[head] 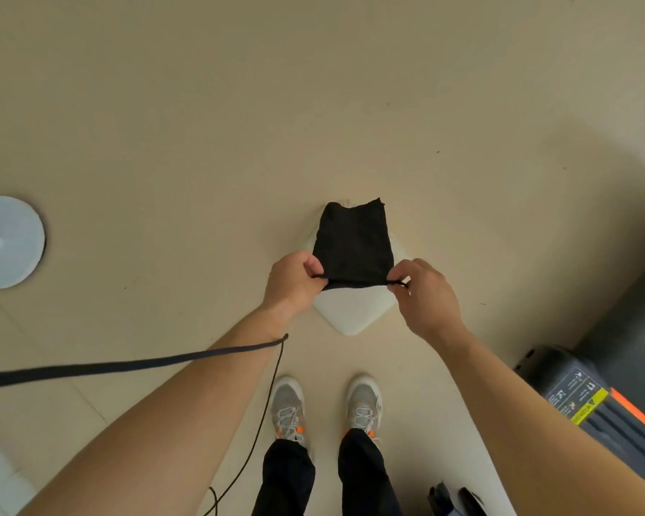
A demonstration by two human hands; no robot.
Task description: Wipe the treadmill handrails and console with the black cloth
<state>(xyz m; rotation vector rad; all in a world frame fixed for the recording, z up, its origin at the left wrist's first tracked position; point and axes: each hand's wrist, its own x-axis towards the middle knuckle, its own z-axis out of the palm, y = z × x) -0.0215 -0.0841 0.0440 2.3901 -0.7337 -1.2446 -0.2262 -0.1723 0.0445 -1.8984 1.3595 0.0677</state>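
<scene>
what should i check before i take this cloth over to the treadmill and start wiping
1. Black cloth gripped at both near corners: ok, left hand and right hand each pinch one.
2. Cloth clear of the floor: cannot tell, it hangs over a white object.
3. Cloth clean or damp: cannot tell.
4. Treadmill within reach: not ok, only its end shows at the right.
5. Footing: not ok, a black cord trails beside the left shoe.

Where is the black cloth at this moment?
In the head view, the black cloth hangs at centre, pinched between the left hand and right hand, above a white object on the floor.
</scene>
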